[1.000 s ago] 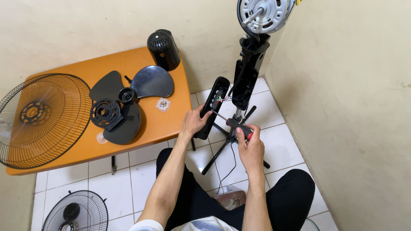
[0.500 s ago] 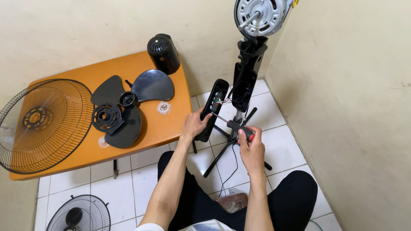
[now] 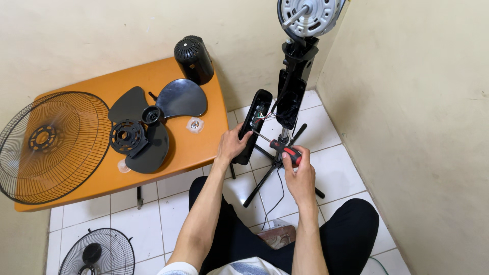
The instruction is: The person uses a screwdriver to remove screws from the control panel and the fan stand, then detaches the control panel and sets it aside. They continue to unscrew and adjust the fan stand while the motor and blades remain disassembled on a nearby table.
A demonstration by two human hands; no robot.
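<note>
Left hand (image 3: pixel 232 145): grip wrapped round black control panel (image 3: pixel 253 125), light rigid plastic, wires attached; hold by edges. Right hand (image 3: pixel 299 175): grip closed on red-handled screwdriver (image 3: pixel 280 147).

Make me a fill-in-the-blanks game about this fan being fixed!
1. The right hand holds a screwdriver with a red and ____ handle.
2. The left hand grips a long ____ panel.
3. The fan blade lies on an ____ table.
4. A wire guard lies on the white ____ floor.

Missing words: black; black; orange; tiled

Orange table (image 3: pixel 168 76), black fan blade (image 3: pixel 181 98), red-and-black screwdriver (image 3: pixel 285 149), white floor tiles (image 3: pixel 336 173).
</note>
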